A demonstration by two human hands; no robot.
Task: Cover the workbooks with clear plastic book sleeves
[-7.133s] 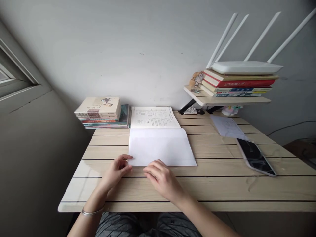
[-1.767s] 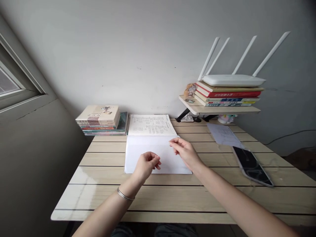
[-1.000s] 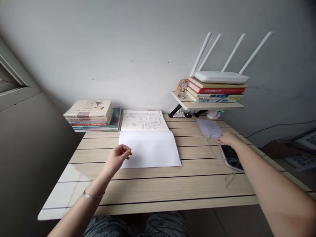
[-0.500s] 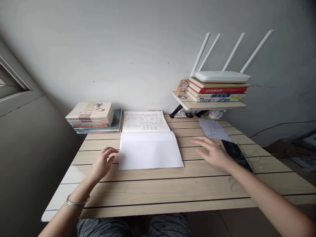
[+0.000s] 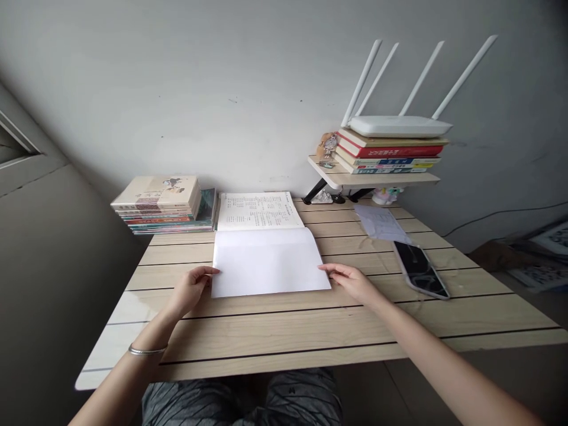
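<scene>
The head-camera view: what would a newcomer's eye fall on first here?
Probably the white flat router with four slanting antennas, on a stack of books on the small wood-look shelf at back right. Next, the blank white rectangular paper mid-desk, just nearer than a white page of black print, with the left hand and right hand at its side edges.

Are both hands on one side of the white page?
No, the left hand is at the white page's left edge, the right hand at its right.
</scene>
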